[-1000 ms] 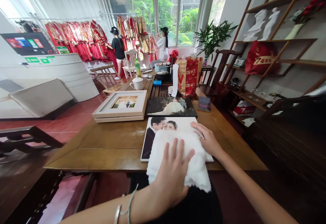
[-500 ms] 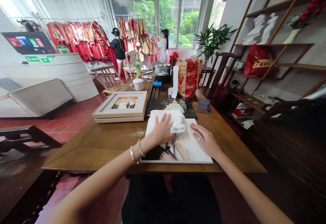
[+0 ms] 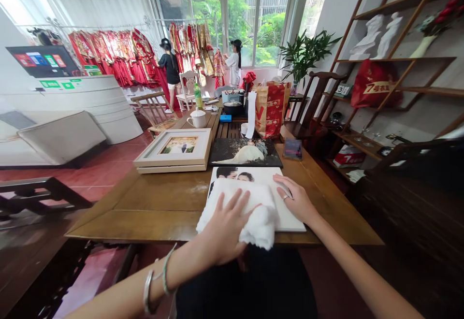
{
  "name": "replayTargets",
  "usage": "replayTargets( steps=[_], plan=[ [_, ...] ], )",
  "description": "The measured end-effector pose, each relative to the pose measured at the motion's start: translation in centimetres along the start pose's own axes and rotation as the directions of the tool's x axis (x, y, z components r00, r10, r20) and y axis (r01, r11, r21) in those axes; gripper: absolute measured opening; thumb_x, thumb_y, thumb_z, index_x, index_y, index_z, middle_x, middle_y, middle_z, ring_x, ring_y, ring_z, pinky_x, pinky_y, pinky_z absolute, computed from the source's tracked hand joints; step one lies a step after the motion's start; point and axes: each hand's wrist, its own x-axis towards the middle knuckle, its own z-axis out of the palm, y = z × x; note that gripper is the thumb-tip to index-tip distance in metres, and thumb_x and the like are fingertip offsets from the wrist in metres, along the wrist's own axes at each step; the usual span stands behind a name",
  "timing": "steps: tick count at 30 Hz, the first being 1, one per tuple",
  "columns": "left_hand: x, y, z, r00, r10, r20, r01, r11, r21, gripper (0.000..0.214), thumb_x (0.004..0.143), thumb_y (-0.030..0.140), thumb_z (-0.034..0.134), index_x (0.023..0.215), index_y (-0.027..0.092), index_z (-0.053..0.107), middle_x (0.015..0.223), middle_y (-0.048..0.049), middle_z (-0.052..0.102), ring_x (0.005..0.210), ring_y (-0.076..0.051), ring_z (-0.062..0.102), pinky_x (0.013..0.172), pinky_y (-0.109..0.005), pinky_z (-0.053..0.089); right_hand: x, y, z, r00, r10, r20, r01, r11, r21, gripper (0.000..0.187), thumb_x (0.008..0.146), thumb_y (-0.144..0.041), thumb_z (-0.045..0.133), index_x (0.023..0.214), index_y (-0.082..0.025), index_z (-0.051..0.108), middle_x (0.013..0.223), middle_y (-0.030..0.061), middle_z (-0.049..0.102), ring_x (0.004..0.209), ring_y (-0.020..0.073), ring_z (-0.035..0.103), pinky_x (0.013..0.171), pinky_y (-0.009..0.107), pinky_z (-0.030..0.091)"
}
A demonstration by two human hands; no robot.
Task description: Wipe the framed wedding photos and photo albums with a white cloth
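Observation:
A white towel (image 3: pixel 250 202) lies bunched over the lower part of a photo panel (image 3: pixel 290 220) with a white ground and a printed couple. My left hand (image 3: pixel 230 227) rests on the towel, its fingers spread and pressing down. Part of the towel hangs past the panel's near edge. At the panel's right side my right hand (image 3: pixel 297 198) lies with its fingers stretched over the edge, touching the surface. The towel and left hand hide much of the print. Just behind is a second, dark photo panel (image 3: pixel 221 150) showing a figure in a white gown.
Stacked pale frames (image 3: pixel 174 150) stand on the wooden table (image 3: pixel 152 212) to the left. Farther back are a white lidded cup (image 3: pixel 197 119), a red paper bag (image 3: pixel 270 111) and a small dark stand (image 3: pixel 292 149). Two people work by hanging red garments (image 3: pixel 123 58).
My left hand has drawn the towel toward me, from the panel's far edge to its near edge, uncovering the printed heads. My right hand keeps its place on the panel.

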Motion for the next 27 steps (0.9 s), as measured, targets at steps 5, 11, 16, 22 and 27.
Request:
replayTargets(
  steps=[5,11,16,22,27],
  plan=[
    [4.6,-5.7,-0.2,0.999,-0.040,-0.029,0.041,0.999,0.015,0.053,0.079,0.027,0.049,0.130,0.015,0.043,0.149,-0.0145,0.019,0.136,-0.032,0.013,0.104,-0.059,0.016,0.1,-0.4,0.4,1.000,0.027,0.011,-0.026,1.000,-0.015,0.031,0.084,-0.022,0.046,0.111,-0.020,0.060,0.123,0.0111,0.060,0.117,0.0248,0.053,0.101,0.045,0.040],
    [7.3,-8.2,-0.4,0.990,-0.124,-0.074,0.127,0.991,0.030,0.042,0.086,0.027,0.040,0.126,0.014,0.047,0.147,-0.0137,0.024,0.135,-0.030,0.017,0.103,-0.058,0.021,0.1,-0.5,0.3,0.999,0.041,0.011,-0.041,0.999,-0.017,0.031,0.083,-0.022,0.045,0.111,-0.020,0.060,0.124,0.0108,0.059,0.119,0.0245,0.052,0.102,0.044,0.038],
    [4.8,-6.6,0.1,0.990,-0.126,-0.071,0.129,0.991,0.041,0.043,0.082,0.025,0.044,0.123,0.014,0.049,0.148,-0.0135,0.021,0.136,-0.031,0.013,0.104,-0.058,0.019,0.0,-0.5,0.2,0.999,0.043,0.016,-0.043,0.999,-0.016,0.031,0.083,-0.022,0.045,0.111,-0.019,0.060,0.124,0.0115,0.059,0.118,0.0248,0.052,0.103,0.044,0.038],
    [-0.7,-2.1,0.2,0.994,-0.110,0.013,0.110,0.994,0.014,0.069,0.070,0.020,0.054,0.136,0.019,0.034,0.151,-0.0127,0.008,0.137,-0.033,0.000,0.105,-0.060,0.009,-0.1,0.0,0.4,0.999,0.042,0.022,-0.042,0.998,-0.036,0.032,0.084,-0.022,0.044,0.111,-0.017,0.059,0.125,0.0125,0.058,0.118,0.0242,0.052,0.102,0.044,0.038],
    [-3.4,1.0,0.1,0.990,-0.077,0.120,0.075,0.997,0.014,0.102,0.061,0.024,0.064,0.144,0.027,0.006,0.152,-0.0126,-0.001,0.136,-0.037,-0.008,0.102,-0.066,0.001,0.0,0.0,0.8,0.999,0.027,0.022,-0.026,0.999,-0.044,0.032,0.084,-0.022,0.044,0.111,-0.017,0.059,0.125,0.0128,0.058,0.118,0.0244,0.052,0.102,0.043,0.038]
  ],
)
